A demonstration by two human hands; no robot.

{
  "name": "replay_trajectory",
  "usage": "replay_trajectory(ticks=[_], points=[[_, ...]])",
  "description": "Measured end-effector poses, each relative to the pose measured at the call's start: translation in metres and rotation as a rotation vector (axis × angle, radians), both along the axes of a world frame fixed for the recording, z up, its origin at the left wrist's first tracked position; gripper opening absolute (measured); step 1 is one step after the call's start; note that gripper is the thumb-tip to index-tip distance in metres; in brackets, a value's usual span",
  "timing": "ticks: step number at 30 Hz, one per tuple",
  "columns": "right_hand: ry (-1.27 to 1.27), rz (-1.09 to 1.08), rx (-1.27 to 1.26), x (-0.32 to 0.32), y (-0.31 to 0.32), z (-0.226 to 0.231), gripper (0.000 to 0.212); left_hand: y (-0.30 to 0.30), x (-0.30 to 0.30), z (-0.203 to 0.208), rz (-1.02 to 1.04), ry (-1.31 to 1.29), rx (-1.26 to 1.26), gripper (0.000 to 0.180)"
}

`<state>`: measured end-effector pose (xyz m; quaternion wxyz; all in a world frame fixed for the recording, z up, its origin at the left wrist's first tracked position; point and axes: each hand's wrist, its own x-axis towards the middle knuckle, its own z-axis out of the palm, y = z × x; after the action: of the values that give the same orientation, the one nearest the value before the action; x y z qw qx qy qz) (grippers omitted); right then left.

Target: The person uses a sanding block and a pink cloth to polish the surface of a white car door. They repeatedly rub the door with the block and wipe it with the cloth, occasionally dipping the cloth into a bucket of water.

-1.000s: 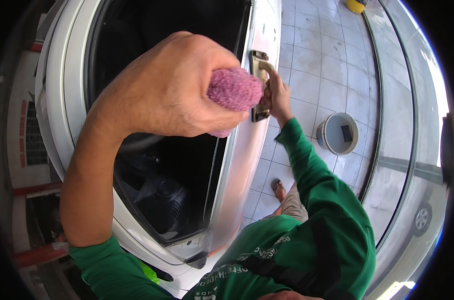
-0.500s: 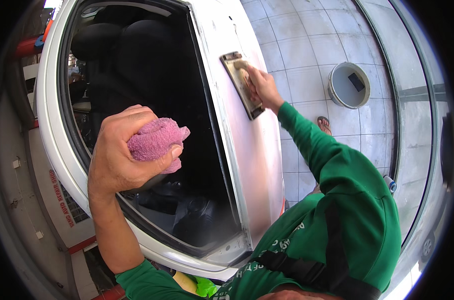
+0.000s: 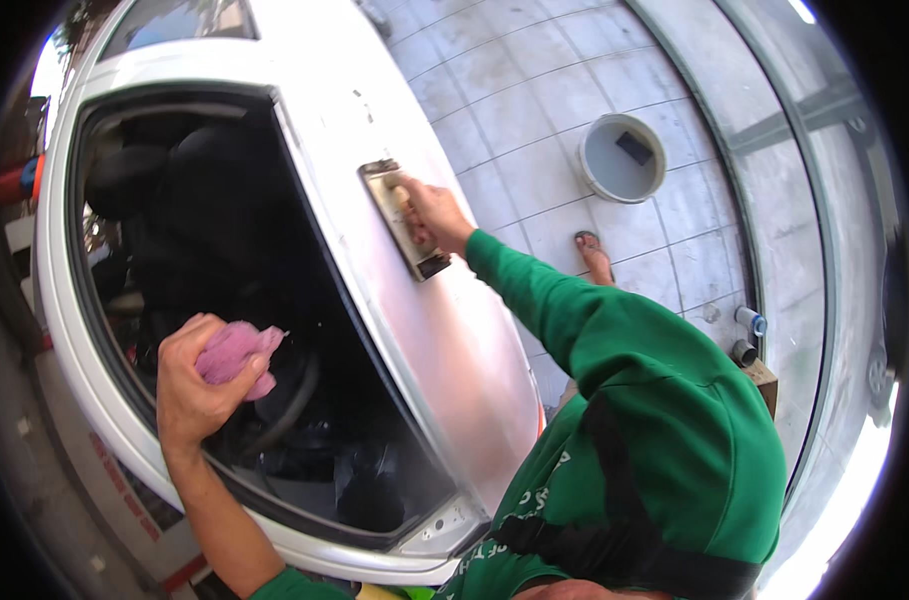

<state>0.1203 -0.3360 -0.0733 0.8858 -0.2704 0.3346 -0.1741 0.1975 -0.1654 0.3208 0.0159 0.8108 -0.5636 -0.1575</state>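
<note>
My right hand (image 3: 438,218) is closed round the handle of a long hand sander (image 3: 382,198), a flat block with clamps at its ends. The sander lies against the outer door panel (image 3: 454,345) of a white car, where the paint looks dull and pinkish. My left hand (image 3: 186,385) grips a bunched pink cloth (image 3: 230,352), held up in front of the open window (image 3: 224,240). Behind the cloth, the dark car interior shows a seat and part of the steering wheel.
A pale bucket (image 3: 625,197) of greyish water stands on the tiled floor (image 3: 514,130), with a dark rectangular pad (image 3: 633,148) in it. Near my sandalled foot (image 3: 594,257) are a small can (image 3: 750,321) and a brown box (image 3: 763,385). A glass wall (image 3: 749,120) runs along the right.
My view has turned, so the car and bucket appear farther left. My left hand with the cloth sits lower and farther from my head. The sander remains on the door panel.
</note>
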Motion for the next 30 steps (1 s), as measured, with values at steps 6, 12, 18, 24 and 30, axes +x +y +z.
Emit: replay_trajectory(ticks=[6,12,18,24,30], points=[[0.171,0.067,-0.166,-0.124,-0.058,-0.045,0.055,-0.007,-0.011,-0.028,0.06,0.07,0.008,0.026],[0.67,-0.293,0.03,-0.378,-0.1,-0.155,0.049,-0.001,-0.035,-0.075,0.134,0.191,0.155,0.028],[0.917,-0.503,0.001,-0.527,-0.134,-0.236,0.051,-0.045,-0.108,-0.205,0.309,0.509,0.261,0.029],[1.085,-0.037,-0.313,-0.593,-0.171,-0.271,0.063,-0.181,-0.213,-0.427,0.087,0.717,0.161,0.049],[1.211,0.39,-0.401,-0.675,-0.195,-0.306,0.062,-0.344,-0.301,-0.665,-0.098,0.64,0.137,0.057]])
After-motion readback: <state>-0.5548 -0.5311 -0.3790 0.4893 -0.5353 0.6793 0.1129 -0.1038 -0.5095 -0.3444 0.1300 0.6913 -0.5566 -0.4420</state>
